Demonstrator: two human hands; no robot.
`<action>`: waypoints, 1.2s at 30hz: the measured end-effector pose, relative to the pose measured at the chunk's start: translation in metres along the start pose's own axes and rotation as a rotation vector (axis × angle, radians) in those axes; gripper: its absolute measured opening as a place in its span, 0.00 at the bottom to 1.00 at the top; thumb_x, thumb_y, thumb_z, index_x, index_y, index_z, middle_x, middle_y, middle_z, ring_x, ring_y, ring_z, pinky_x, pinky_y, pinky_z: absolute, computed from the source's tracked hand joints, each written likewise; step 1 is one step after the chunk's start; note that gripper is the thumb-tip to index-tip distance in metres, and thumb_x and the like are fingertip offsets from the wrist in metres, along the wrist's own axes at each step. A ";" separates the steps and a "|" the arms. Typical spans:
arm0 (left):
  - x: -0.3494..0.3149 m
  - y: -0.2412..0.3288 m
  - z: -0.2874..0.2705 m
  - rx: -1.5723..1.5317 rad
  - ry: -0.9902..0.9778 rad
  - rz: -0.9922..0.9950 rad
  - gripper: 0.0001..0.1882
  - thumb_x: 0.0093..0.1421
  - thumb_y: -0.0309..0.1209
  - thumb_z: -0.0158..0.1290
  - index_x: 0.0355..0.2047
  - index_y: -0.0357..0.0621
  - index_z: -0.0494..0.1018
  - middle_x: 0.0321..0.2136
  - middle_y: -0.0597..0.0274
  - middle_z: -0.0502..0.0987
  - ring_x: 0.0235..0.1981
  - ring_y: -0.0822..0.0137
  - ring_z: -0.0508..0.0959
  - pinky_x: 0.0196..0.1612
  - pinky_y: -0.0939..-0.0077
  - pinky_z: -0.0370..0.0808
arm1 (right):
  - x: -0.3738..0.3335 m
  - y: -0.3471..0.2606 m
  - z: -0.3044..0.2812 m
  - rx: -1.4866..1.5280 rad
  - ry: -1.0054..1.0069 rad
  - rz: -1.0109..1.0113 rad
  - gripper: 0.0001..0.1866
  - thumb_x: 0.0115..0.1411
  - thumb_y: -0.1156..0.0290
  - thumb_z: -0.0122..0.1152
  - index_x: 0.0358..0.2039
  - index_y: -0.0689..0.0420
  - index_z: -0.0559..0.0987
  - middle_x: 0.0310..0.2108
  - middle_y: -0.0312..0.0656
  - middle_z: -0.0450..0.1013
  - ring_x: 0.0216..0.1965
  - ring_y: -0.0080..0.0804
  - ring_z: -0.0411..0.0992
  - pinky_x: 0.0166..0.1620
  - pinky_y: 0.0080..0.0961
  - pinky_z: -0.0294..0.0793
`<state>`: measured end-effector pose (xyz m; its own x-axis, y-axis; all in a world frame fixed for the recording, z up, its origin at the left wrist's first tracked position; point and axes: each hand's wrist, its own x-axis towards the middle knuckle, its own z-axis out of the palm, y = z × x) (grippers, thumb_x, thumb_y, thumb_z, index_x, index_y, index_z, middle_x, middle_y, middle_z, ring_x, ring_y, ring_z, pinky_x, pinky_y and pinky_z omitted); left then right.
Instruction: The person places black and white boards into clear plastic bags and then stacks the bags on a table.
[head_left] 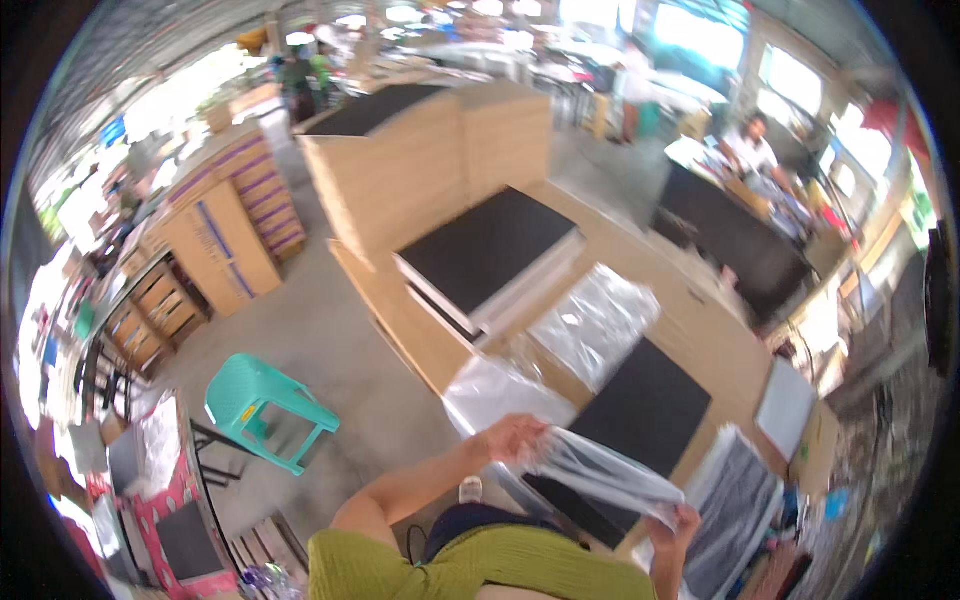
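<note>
A clear plastic bag [610,468] is stretched between my two hands. My left hand [516,438] grips one end of it, fingers closed. At the other end my right hand [672,524] pinches the plastic, lower and nearer to me. Just beyond the bag lies a black flat panel [645,405] on the cardboard-covered table. Part of another dark sheet [585,508] shows below the stretched plastic. More clear plastic bags [600,315] lie flat behind the panel, and a bagged dark panel [735,500] is to the right of my right hand.
A stack of black-topped panels [490,245] stands farther back on the table [690,290]. Tall cardboard stacks [410,165] rise behind it. A green plastic stool [265,400] stands on the floor at left. Beyond a dark bench front [730,240], another person [750,150] sits at right.
</note>
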<state>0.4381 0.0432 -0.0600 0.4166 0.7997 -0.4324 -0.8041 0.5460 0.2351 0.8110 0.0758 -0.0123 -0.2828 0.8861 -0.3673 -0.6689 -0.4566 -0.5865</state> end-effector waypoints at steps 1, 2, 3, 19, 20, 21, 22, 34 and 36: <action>0.007 -0.011 -0.018 0.252 0.123 0.083 0.13 0.55 0.34 0.50 0.37 0.40 0.72 0.30 0.58 0.76 0.23 0.63 0.75 0.25 0.72 0.71 | 0.008 0.012 -0.024 -0.063 0.029 -0.016 0.05 0.47 0.73 0.58 0.27 0.59 0.74 0.28 0.44 0.73 0.35 0.34 0.72 0.38 0.31 0.72; 0.015 -0.021 -0.029 0.518 0.225 0.177 0.12 0.54 0.32 0.51 0.37 0.40 0.72 0.29 0.57 0.77 0.23 0.61 0.74 0.25 0.69 0.71 | 0.015 0.022 -0.047 -0.127 0.059 -0.032 0.05 0.48 0.73 0.59 0.26 0.59 0.74 0.26 0.41 0.72 0.34 0.29 0.72 0.34 0.26 0.71; 0.023 -0.025 -0.030 0.794 0.315 0.297 0.11 0.53 0.31 0.51 0.36 0.39 0.71 0.29 0.56 0.77 0.22 0.58 0.74 0.26 0.65 0.72 | 0.028 0.027 -0.061 -0.121 0.092 0.066 0.03 0.48 0.75 0.58 0.21 0.58 0.72 0.21 0.37 0.70 0.30 0.26 0.71 0.31 0.21 0.69; 0.025 -0.078 0.002 2.590 0.575 0.800 0.18 0.51 0.30 0.50 0.44 0.44 0.76 0.43 0.48 0.74 0.42 0.46 0.71 0.46 0.59 0.68 | -0.011 0.063 -0.085 -1.598 0.492 -0.558 0.19 0.47 0.75 0.51 0.41 0.64 0.78 0.33 0.54 0.72 0.37 0.48 0.70 0.42 0.37 0.69; 0.025 -0.076 0.013 2.380 0.643 0.720 0.18 0.51 0.30 0.50 0.44 0.45 0.76 0.40 0.50 0.75 0.38 0.48 0.73 0.43 0.62 0.69 | -0.017 0.053 -0.086 -1.679 0.439 -0.673 0.20 0.44 0.73 0.54 0.40 0.65 0.79 0.32 0.55 0.73 0.36 0.46 0.72 0.41 0.35 0.70; 0.027 -0.074 0.025 2.170 0.677 0.652 0.19 0.51 0.29 0.50 0.45 0.46 0.76 0.36 0.52 0.77 0.34 0.49 0.75 0.39 0.64 0.71 | -0.014 0.053 -0.090 -1.459 0.588 -0.597 0.20 0.43 0.74 0.54 0.38 0.68 0.79 0.28 0.51 0.75 0.33 0.42 0.73 0.38 0.35 0.70; 0.022 -0.073 0.030 1.951 0.712 0.583 0.19 0.51 0.29 0.50 0.46 0.47 0.76 0.33 0.53 0.78 0.30 0.51 0.77 0.36 0.66 0.72 | -0.020 0.043 -0.068 -1.265 0.637 -0.402 0.18 0.42 0.74 0.55 0.35 0.69 0.78 0.25 0.47 0.75 0.31 0.43 0.73 0.40 0.35 0.70; -0.033 0.006 0.150 0.550 -0.449 0.343 0.38 0.57 0.32 0.50 0.66 0.54 0.45 0.65 0.69 0.47 0.43 0.81 0.69 0.47 0.77 0.72 | -0.050 -0.020 0.053 -0.460 0.136 -0.665 0.23 0.51 0.69 0.55 0.48 0.64 0.71 0.38 0.46 0.70 0.42 0.43 0.70 0.45 0.33 0.70; -0.041 0.015 0.175 0.384 -0.516 0.328 0.37 0.58 0.33 0.50 0.65 0.52 0.47 0.61 0.66 0.56 0.42 0.80 0.71 0.50 0.75 0.71 | -0.045 -0.042 0.079 -0.354 -0.137 -0.907 0.27 0.49 0.66 0.59 0.49 0.65 0.69 0.45 0.51 0.67 0.51 0.50 0.68 0.54 0.37 0.68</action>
<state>0.4838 0.0623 0.1136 0.4030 0.9017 0.1566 -0.7556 0.2313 0.6129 0.7976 0.0616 0.0857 0.1439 0.9038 0.4030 -0.4338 0.4237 -0.7952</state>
